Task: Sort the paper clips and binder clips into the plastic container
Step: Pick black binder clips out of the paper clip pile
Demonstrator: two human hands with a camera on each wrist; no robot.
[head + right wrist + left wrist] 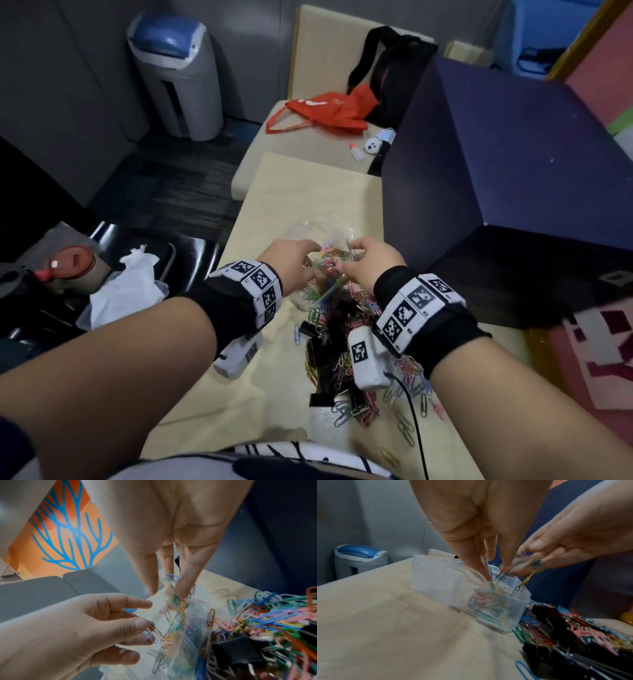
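A: From the head view?
B: Both hands meet over the clear plastic container [320,240]; the clip pile [342,342] lies nearer the body.

A: Left wrist view?
B: The left hand [481,524] dips pinched fingertips into the container's near compartment.

A: Right wrist view?
B: The right hand [175,531] pinches tangled colored paper clips [178,601] above it.

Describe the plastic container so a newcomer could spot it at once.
On the pale table, look past the mixed clip pile, where both hands meet. The plastic container is the clear lidless box there; unlike the loose pile, it holds only coloured paper clips.
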